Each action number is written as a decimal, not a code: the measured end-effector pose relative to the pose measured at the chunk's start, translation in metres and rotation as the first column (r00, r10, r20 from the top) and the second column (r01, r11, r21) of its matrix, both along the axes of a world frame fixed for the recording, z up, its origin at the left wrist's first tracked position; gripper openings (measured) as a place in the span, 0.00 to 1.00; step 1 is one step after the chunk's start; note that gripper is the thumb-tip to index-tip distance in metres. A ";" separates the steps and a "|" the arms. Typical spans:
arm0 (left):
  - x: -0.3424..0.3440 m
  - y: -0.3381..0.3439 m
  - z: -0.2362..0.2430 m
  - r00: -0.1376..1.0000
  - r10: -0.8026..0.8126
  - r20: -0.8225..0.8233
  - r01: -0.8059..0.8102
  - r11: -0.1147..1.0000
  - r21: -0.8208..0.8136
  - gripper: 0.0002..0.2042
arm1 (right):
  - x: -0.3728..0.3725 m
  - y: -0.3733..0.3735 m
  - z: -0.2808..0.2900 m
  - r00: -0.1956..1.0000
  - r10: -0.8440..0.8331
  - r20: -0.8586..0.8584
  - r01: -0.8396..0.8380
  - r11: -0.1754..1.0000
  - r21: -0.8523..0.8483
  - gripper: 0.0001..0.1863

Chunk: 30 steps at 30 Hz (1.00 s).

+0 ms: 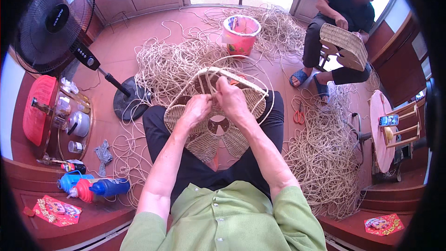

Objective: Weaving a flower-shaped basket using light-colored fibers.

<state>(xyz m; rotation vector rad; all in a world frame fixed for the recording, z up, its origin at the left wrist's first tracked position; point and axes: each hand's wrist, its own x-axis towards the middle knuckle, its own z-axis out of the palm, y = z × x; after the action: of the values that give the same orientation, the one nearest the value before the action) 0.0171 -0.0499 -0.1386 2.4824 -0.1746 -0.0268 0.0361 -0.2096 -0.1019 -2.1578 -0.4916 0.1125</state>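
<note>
A woven cord panel [203, 148] with a curved, petal-like pattern and open gaps rests across my lap. My left hand [198, 109] is closed at its middle, fingers pinched on pale cord. Right beside it, my right hand [230, 101] is raised slightly higher and grips the pale cord [207, 82] too. Loose loops of this cord arc over the panel's far edge and out to the right. Something orange [239, 80] shows just beyond my right hand, too covered to name. The fingertips of both hands are partly hidden.
Heaps of loose cord [320, 167] cover the floor right and ahead, around a pink bucket [240, 46]. Orange-handled scissors [298, 115] lie at right. A co-worker [346, 14] holds another woven piece [344, 46]. At left are a standing fan [58, 18] and bottles [109, 187].
</note>
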 end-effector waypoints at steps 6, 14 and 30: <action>-0.044 -0.036 -0.002 0.740 0.289 0.608 -0.290 0.952 -0.100 0.26 | -0.006 -0.038 -0.022 0.941 0.013 -0.337 0.246 0.658 0.712 0.10; -0.083 0.028 -0.008 0.681 0.455 0.574 -0.411 0.886 -0.214 0.23 | -0.068 -0.419 -0.006 0.676 -0.571 -0.467 0.665 0.197 0.720 0.19; -0.053 -0.010 -0.022 0.739 0.353 0.574 -0.336 0.931 -0.140 0.20 | -0.090 -0.134 -0.007 0.945 -0.139 0.298 0.192 0.969 -0.156 0.27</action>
<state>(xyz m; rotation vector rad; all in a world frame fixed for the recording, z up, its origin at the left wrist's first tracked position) -0.0360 -0.0601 -0.1608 2.3764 0.0341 0.9159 -0.0540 -0.3432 -0.1087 -2.4009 -0.4737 -0.2612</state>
